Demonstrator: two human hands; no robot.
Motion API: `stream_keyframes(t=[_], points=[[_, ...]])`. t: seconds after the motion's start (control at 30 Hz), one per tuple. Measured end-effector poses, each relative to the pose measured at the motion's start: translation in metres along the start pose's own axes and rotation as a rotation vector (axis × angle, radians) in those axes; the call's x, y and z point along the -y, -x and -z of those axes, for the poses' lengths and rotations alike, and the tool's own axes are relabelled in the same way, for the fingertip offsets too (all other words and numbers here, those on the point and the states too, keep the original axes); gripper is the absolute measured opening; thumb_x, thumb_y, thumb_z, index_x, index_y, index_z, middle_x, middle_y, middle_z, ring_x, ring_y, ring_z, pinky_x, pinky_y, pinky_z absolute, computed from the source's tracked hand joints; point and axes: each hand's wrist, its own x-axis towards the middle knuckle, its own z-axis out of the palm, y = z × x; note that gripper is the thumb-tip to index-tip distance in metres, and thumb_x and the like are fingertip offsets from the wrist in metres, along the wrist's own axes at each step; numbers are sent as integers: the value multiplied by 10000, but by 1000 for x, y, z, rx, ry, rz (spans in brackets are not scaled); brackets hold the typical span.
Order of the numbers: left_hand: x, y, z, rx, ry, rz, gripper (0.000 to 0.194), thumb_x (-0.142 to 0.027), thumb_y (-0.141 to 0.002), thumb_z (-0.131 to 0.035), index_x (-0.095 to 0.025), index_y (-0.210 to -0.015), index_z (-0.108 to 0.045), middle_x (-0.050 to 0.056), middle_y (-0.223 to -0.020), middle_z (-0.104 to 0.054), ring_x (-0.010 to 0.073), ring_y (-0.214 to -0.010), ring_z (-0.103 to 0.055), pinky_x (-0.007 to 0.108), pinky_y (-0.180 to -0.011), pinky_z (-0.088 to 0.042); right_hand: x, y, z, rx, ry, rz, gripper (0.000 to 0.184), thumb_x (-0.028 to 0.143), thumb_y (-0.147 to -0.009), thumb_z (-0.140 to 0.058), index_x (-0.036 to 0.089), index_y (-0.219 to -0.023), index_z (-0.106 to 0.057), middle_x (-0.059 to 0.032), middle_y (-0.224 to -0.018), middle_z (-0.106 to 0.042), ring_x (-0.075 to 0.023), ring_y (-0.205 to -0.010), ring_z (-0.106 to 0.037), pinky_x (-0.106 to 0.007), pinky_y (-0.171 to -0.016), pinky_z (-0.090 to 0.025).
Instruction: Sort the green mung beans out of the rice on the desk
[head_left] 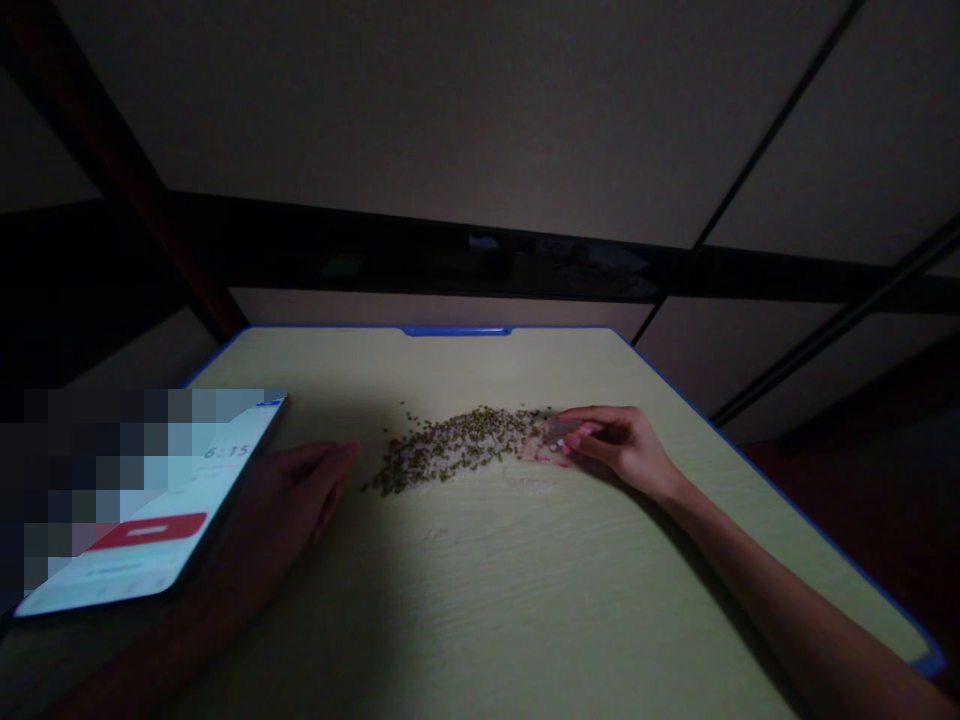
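A long heap of small green beans mixed with pale grains [450,450] lies in the middle of a light wooden table [480,600]. My right hand [611,445] rests at the heap's right end, its fingers curled together and touching the grains; what they pinch, if anything, is too small to make out. My left hand [300,490] lies flat on the table left of the heap, fingers stretched toward it, apart from the beans and holding nothing.
A lit phone [161,510] shows a timer and a red button, close to the camera at the left, partly over my left forearm. The table has a blue rim [457,331]. Dark floor and walls surround it.
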Motion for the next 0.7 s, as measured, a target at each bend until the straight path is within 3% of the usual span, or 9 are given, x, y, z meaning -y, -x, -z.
stream_keyframes(t=[0.7], points=[[-4, 2, -2, -16, 43, 29, 453, -574, -641, -459, -208, -382, -394, -64, -320, -349, 100, -355, -353, 229, -438, -282, 3, -4, -1, -115, 23, 19, 306, 278, -606, -659, 126, -864, -723, -6, -533, -622, -97, -451, -469, -245, -456, -359]])
